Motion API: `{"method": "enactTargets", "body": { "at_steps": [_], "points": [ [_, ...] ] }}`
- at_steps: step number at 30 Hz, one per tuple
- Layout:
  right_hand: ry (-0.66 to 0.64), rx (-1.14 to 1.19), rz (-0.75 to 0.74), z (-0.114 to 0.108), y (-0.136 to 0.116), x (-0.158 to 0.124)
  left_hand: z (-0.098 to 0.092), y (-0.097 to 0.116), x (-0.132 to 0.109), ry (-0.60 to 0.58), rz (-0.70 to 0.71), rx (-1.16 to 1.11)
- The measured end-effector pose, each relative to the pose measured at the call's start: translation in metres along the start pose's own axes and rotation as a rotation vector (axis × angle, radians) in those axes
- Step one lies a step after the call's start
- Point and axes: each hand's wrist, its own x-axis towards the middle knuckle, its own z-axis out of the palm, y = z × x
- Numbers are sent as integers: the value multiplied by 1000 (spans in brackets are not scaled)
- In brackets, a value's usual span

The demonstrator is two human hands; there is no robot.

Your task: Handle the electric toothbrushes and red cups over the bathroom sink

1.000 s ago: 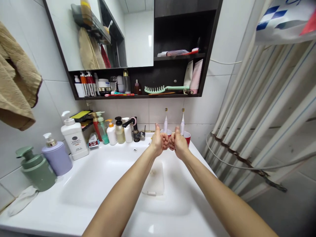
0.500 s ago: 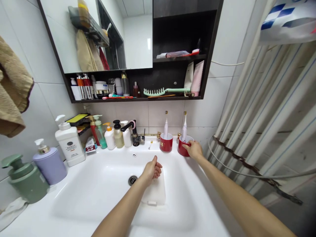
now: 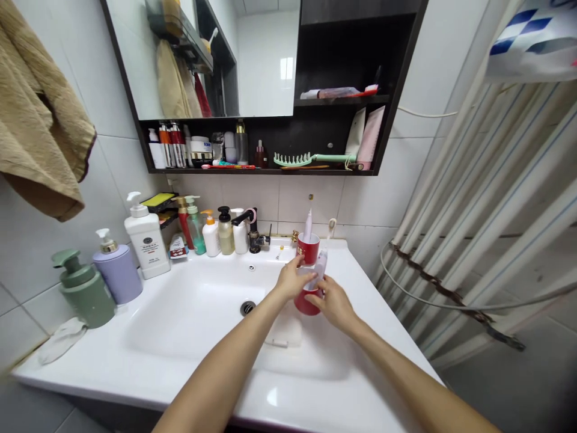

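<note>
Over the right side of the white sink [image 3: 180,325] both hands meet at a red cup [image 3: 306,303]. My right hand [image 3: 333,305] is wrapped round the cup's side. A pale electric toothbrush [image 3: 320,265] stands tilted in that cup. My left hand [image 3: 293,281] is closed at the cup's rim, around the toothbrush's lower handle. A second red cup [image 3: 309,249] holding another toothbrush stands behind them on the sink's back ledge.
A black tap [image 3: 250,228] and several pump bottles [image 3: 211,231] line the back ledge. Larger dispensers [image 3: 115,270] stand at the left. A tan towel [image 3: 40,132] hangs upper left. A striped curtain [image 3: 496,210] and a hose close off the right. A dark shelf [image 3: 270,168] hangs overhead.
My right hand lifted the right red cup off the ledge and brought it forward over the basin. My left hand rose from the basin to meet it.
</note>
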Motion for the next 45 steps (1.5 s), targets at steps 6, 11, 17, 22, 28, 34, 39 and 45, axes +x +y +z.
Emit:
{"method": "enactTargets", "body": {
  "at_steps": [6,11,17,22,28,34,39,45],
  "points": [
    [-89,73,-51,39,-18,-6,-15,-23,-6,48,-79,200],
    [-97,82,12,55,-14,-3,-43,-19,-1,247,-46,-141],
    [-101,111,54,62,-8,-2,-78,5,1,421,-10,-366],
    [-61,143,49,51,-15,-5,-82,8,-9,473,-76,-413],
    [-178,620,77,32,-45,-16,-53,-3,-23,380,-164,-434],
    [-364,836,277,36,-49,-27,-49,-23,-23,272,-295,-565],
    [-448,855,333,41,-45,-28,-68,-32,-18,255,-388,-675],
    [-522,797,296,56,-31,-26,-74,-38,-14,397,-421,-679]
  ]
}}
